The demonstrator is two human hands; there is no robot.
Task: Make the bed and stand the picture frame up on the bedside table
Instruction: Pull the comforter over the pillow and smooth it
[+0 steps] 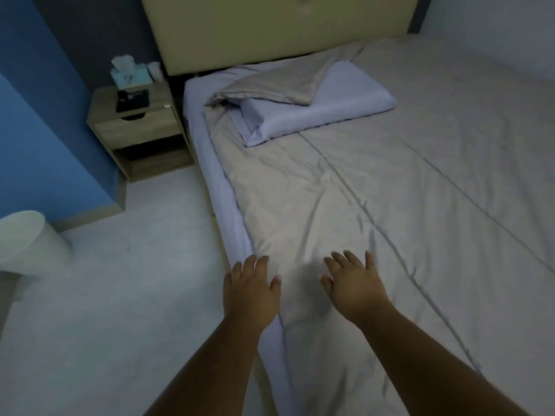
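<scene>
A: Across most of the view, what do you see?
B: Across it lies the bed point(420, 175), its beige duvet point(375, 205) spread flat with long creases running toward the foot. Along the left edge a pale lilac sheet point(228, 211) shows in a strip beside the duvet.

A: And at the top?
B: Behind the bed stands a cream headboard point(255, 28). Below it, the duvet's left corner is folded back over a lilac pillow point(324, 106), which lies at an angle on top of the duvet.

A: Off the bed?
B: Left of the bed is pale floor point(114, 280), with a blue wall point(39, 115) behind. Something white and rounded point(24, 238) sits at the far left edge, too blurred to name.

A: The nightstand?
B: It point(135, 127) stands in the corner, just beside the head of the bed. On top, at the back, is a tissue box point(129, 75). In front of that a dark flat frame point(132, 100) lies face up, not standing.

A: Now the hands.
B: Both reach forward at the near left side of the bed, palms down. The left hand point(250, 291) is over the bed's edge, fingers spread and loose, fingertips at the sheet where it meets the duvet. The right hand point(353, 283) is over the duvet, fingers splayed, gripping nothing. Whether either palm presses the cloth, I cannot tell.
</scene>
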